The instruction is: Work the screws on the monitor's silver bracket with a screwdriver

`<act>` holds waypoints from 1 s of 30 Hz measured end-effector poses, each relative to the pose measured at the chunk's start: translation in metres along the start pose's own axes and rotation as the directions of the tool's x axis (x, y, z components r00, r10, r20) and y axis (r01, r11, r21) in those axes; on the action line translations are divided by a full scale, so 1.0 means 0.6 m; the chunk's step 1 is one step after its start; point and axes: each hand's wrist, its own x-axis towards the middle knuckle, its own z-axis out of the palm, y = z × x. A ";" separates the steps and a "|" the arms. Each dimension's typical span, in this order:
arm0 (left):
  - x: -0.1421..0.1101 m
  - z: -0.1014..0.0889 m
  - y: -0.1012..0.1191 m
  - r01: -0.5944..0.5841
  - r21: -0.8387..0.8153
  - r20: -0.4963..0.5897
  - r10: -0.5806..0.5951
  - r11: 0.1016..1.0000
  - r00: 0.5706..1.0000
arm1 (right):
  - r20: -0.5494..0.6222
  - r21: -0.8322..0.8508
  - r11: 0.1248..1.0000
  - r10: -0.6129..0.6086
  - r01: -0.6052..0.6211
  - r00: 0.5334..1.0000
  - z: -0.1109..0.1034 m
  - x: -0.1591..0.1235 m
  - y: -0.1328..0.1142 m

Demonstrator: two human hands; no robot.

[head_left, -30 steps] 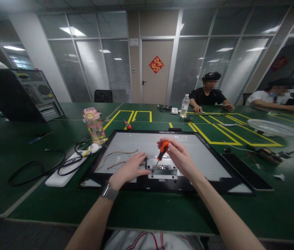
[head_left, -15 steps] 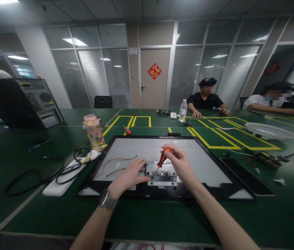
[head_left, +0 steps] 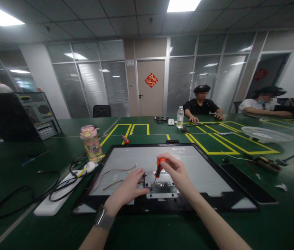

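Observation:
A flat monitor panel (head_left: 201, 166) lies face down on the green table, its grey metal back up inside a black frame. A small metal board bracket (head_left: 162, 187) sits near its front edge. My right hand (head_left: 176, 172) is closed around an orange-handled screwdriver (head_left: 158, 168), whose tip points down at the bracket's left side. My left hand (head_left: 126, 191) rests on the panel just left of the bracket, fingers curled against it. A watch is on my left wrist. Thin coloured wires (head_left: 113, 173) run across the panel to the left.
A pink-lidded bottle (head_left: 91, 143), black cables (head_left: 58, 184) and a white strip lie left of the panel. A computer case (head_left: 29, 116) stands far left. A small red screwdriver (head_left: 124, 139), water bottle (head_left: 180, 117), fan grille (head_left: 265, 133) and dark slab (head_left: 248, 187) are around. Two people sit across the table.
The camera has tilted upward, so the panel and hands sit lower in view. Both hands stay at the bracket with the screwdriver.

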 end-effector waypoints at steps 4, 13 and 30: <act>-0.001 -0.001 0.002 0.011 -0.019 -0.002 -0.011 1.000 1.000 | 0.036 0.006 1.000 0.007 -0.008 0.999 -0.001 -0.001 0.003; -0.001 -0.002 0.005 0.017 0.000 0.005 -0.017 1.000 1.000 | 0.052 0.111 0.993 0.019 -0.024 0.998 0.000 -0.002 0.010; 0.004 0.001 -0.004 -0.001 0.038 0.014 0.000 0.999 1.000 | -0.003 0.113 0.992 0.058 -0.057 0.998 0.000 0.003 0.004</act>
